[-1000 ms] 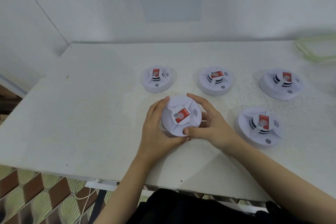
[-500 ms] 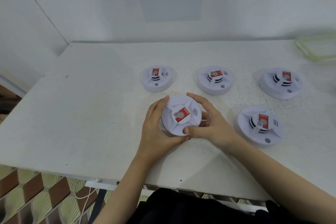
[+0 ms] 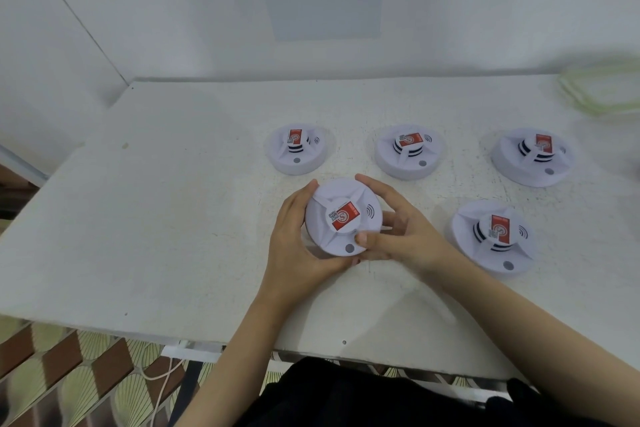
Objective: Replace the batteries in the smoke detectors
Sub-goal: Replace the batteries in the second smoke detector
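A smoke detector (image 3: 343, 218) is gripped from both sides above the middle of the desk (image 3: 173, 218), toward its front edge, probably so the cover can be twisted off to reach the batteries. The left hand (image 3: 294, 239) is curled round its left rim. The right hand (image 3: 405, 236) has its fingers (image 3: 377, 189) and thumb clasped on the right rim. 4 other detectors (image 3: 298, 149) are laid flat toward the back and right edges.

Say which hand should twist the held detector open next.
Right, probably: right hand spans held detector at the rim, thumb and fingers, ready to turn; left hand cups it underneath, bracing.
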Available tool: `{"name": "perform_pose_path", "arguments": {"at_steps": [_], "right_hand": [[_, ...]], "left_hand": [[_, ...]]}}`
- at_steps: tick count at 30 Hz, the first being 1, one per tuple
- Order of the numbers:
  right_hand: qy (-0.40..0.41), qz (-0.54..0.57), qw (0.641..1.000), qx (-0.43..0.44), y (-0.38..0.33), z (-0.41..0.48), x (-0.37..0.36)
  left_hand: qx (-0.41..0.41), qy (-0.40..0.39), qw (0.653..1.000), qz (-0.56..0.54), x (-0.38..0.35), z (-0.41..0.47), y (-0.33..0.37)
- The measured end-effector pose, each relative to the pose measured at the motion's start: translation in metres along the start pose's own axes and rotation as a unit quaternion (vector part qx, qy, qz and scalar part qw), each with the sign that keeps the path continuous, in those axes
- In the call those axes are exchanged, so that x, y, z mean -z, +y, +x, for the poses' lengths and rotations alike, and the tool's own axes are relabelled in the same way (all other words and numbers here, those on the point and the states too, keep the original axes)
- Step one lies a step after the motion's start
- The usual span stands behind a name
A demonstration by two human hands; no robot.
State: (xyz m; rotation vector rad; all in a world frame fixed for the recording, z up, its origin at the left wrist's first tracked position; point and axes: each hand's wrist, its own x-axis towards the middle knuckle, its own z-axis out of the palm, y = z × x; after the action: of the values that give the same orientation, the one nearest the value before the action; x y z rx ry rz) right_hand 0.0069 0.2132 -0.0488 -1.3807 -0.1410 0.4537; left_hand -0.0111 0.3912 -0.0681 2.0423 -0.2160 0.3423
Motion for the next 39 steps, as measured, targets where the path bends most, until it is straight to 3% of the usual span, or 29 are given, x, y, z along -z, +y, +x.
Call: {"name": "perform_pose_path", "arguments": {"at_steps": [17,39], "right_hand": [[0.012,-0.023,0.999,0.024,0.003,-0.003,0.004],[0.02,-0.019,0.999,0.03,0.006,-0.003,0.002]], "left_hand": [[0.086,-0.058,0.99,-0.096,0.005,0.001,-0.005],[0.105,-0.097,0.982,-0.121,0.01,0.002,-0.009]]}}
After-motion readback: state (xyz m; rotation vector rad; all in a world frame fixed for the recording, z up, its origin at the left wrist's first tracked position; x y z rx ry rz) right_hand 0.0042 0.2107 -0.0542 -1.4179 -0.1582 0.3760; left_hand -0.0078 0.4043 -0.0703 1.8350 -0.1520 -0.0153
